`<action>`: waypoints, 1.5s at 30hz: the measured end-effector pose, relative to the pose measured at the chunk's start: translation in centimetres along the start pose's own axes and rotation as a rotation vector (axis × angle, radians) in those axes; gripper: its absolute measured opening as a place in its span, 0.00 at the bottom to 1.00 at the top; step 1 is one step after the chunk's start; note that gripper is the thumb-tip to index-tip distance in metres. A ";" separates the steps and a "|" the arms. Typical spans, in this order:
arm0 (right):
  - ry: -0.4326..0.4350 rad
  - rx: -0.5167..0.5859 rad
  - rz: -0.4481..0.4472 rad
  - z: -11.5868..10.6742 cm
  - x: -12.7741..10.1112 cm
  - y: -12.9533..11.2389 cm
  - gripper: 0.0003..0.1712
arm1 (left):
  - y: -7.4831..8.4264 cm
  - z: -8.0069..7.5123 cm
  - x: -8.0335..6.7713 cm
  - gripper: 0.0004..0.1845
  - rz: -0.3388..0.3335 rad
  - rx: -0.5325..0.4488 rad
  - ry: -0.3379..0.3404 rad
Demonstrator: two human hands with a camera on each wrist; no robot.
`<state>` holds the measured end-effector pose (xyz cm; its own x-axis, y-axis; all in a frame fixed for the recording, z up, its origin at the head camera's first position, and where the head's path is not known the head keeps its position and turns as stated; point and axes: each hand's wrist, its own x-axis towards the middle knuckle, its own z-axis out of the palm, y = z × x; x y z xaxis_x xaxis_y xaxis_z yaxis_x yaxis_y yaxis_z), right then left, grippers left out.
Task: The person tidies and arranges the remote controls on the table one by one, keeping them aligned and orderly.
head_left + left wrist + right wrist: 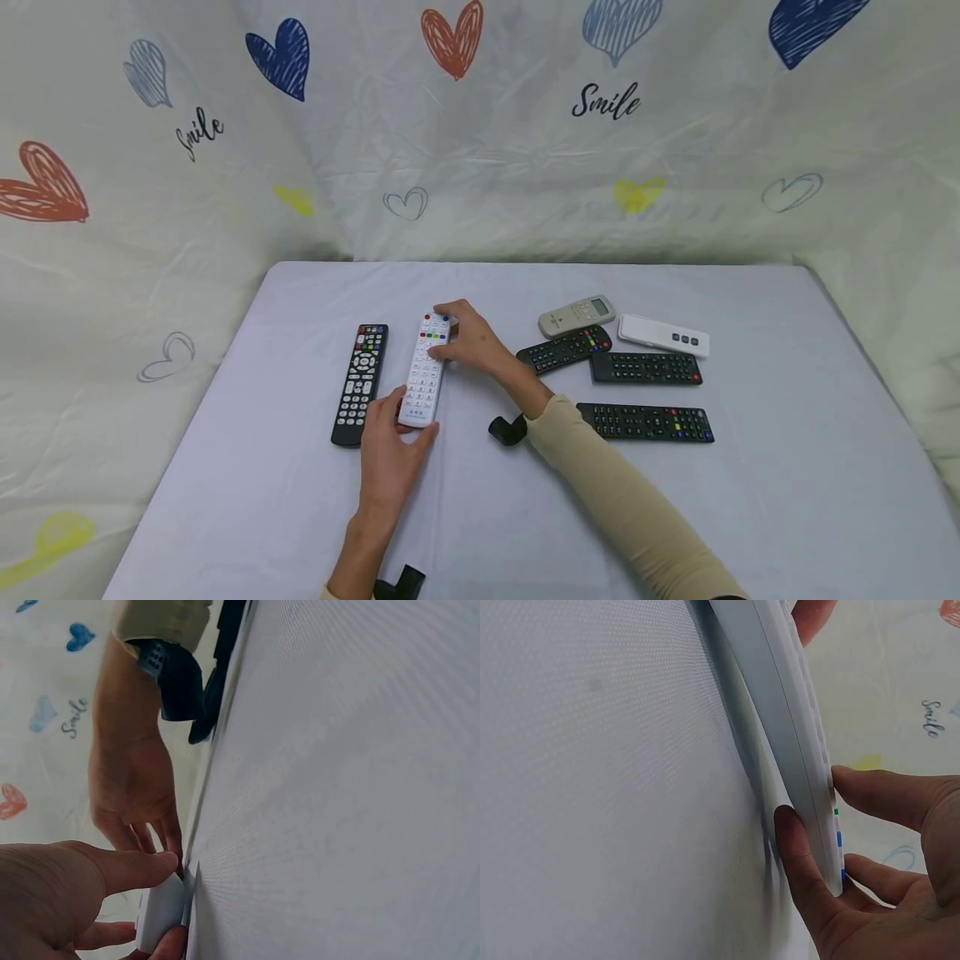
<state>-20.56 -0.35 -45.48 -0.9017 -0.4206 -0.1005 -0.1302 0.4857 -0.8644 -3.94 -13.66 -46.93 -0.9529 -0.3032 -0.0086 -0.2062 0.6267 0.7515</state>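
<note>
Leftmost on the bench, lying flat and untouched: black remote, parallel to its neighbour and just beside it.

Next, white remote, long and slim, lengthwise away from the person, resting on the cloth or barely lifted; cannot tell which from the head view. Held at both ends. Left hand at the near end, thumb and fingers pinching the two side edges, seen close in the left wrist view as thumb above and a fingertip below the white casing. Right hand at the far end by the coloured buttons, thumb under one long edge and fingers over the other, clamped on the remote's sides in the right wrist view.

Probably light, rigid plastic, no flex along its length; smooth casing, likely a bit slippery on the glossy sides. Not fragile, though a drop could pop a battery cover. Best held by the long side edges, as now, clear of the keypad so no buttons get pressed; a single grip near the middle would balance it too.

Further right, well apart from both hands: a loose group of five remotes, namely a beige one with a screen, a white one with three buttons, and three black ones lying at different angles. Beige sleeve crossing the bench in front of them.
</note>
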 end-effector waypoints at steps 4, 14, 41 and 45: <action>-0.002 -0.002 -0.003 0.2 0.1 0.0 0.43 | 0.0 0.0 0.0 0.42 0.002 0.007 0.010; -0.001 -0.008 -0.021 0.4 0.2 -0.2 0.43 | 0.0 0.0 -0.1 0.42 -0.002 0.008 0.012; -0.005 -0.040 -0.059 1.7 0.1 -0.7 0.42 | 0.1 -0.7 -0.9 0.42 -0.081 0.070 0.014; -0.015 -0.034 -0.054 1.8 0.1 -0.9 0.42 | 0.0 -0.6 -0.9 0.41 -0.088 0.072 0.015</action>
<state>-19.83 -2.22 -45.65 -0.8867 -0.4583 -0.0619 -0.1925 0.4875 -0.8516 -2.89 -13.84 -46.51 -0.9270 -0.3697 -0.0625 -0.3051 0.6469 0.6989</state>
